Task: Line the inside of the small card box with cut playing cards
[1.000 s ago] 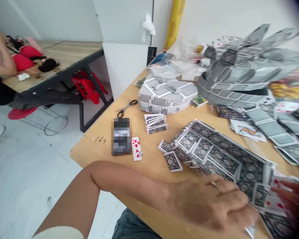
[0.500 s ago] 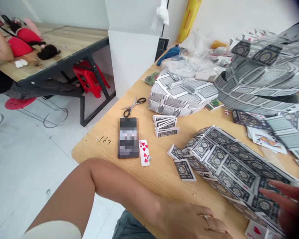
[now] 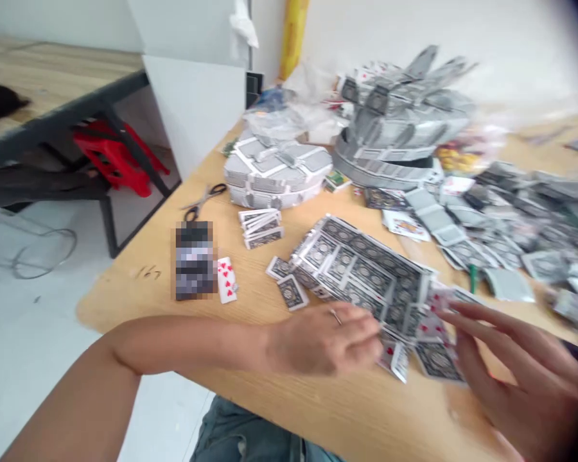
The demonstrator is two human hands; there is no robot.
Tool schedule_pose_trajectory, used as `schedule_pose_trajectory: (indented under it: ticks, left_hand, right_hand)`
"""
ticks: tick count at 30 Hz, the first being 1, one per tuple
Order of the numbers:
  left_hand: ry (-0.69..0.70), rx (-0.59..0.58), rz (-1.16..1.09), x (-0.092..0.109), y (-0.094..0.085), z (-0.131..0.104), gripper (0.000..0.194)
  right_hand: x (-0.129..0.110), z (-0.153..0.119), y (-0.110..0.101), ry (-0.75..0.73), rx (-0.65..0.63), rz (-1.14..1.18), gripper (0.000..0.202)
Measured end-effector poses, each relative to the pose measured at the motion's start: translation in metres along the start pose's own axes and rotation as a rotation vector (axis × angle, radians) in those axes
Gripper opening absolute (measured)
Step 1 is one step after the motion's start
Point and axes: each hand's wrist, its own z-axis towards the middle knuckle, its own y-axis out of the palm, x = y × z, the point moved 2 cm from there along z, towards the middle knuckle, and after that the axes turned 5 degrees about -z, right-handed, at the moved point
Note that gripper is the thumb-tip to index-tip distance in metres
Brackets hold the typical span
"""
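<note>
A long open box built of folded playing cards (image 3: 347, 266) lies on the table, dark patterned backs facing me. By its near side my left hand (image 3: 325, 340) is closed, fingers curled; anything in its fingertips is hidden. My right hand (image 3: 520, 366), slightly blurred, is at the box's right end with thumb and fingers apart over loose cards. Near that end lie a face-down card (image 3: 438, 360), a card with red hearts (image 3: 432, 321) and a folded card piece (image 3: 399, 360). Two folded pieces, one a dark-backed card (image 3: 292, 292), are at the box's left end.
Scissors (image 3: 202, 202), a blurred-out dark flat object (image 3: 194, 260), a heart card (image 3: 228, 280) and a folded-card stack (image 3: 261, 228) lie left. Behind stand a lidded card box (image 3: 278, 170) and a larger card structure (image 3: 390, 135). Card pieces (image 3: 505, 224) pile right; a red stool (image 3: 113, 157) stands left.
My view has swung right, showing more of the right side of the table. My left hand has come up beside the box, and my right hand has come fully into view.
</note>
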Motion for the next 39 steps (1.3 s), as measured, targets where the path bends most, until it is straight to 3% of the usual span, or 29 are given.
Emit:
schedule_pose_trajectory:
  ticks: [2, 6, 11, 15, 21, 29, 31, 35, 39]
  left_hand:
    - [0.076, 0.073, -0.068, 0.001, 0.002, 0.015, 0.022]
    - [-0.028, 0.093, -0.172, 0.002, 0.013, 0.041, 0.025]
    - [-0.073, -0.003, -0.168, 0.013, 0.030, 0.056, 0.028]
    - [-0.090, -0.071, -0.201, 0.019, 0.037, 0.060, 0.025]
    - [-0.053, -0.157, -0.261, 0.014, 0.034, 0.062, 0.023]
    - [0.000, -0.342, -0.155, 0.012, 0.027, 0.067, 0.029]
    - [0.000, -0.312, -0.133, 0.016, 0.025, 0.069, 0.028]
    - [-0.073, -0.138, -0.111, 0.028, 0.026, 0.074, 0.028]
    - [-0.102, -0.073, -0.071, 0.036, 0.031, 0.075, 0.024]
  right_hand:
    - [-0.005, 0.000, -0.007, 0.000, -0.038, -0.043, 0.038]
    - [-0.001, -0.004, -0.012, 0.044, -0.115, 0.014, 0.025]
    - [0.004, -0.012, -0.006, 0.027, -0.210, 0.139, 0.019]
    - [0.003, -0.016, 0.001, 0.019, -0.213, 0.175, 0.038]
    - [0.009, -0.015, 0.005, -0.004, -0.170, 0.201, 0.032]
    - [0.013, -0.015, 0.007, -0.062, -0.180, 0.183, 0.031]
    - [0.013, -0.015, 0.007, -0.073, -0.176, 0.189, 0.029]
    - [0.010, -0.016, 0.010, -0.078, -0.157, 0.227, 0.029]
    - [0.006, -0.018, 0.013, 0.018, -0.148, 0.281, 0.037]
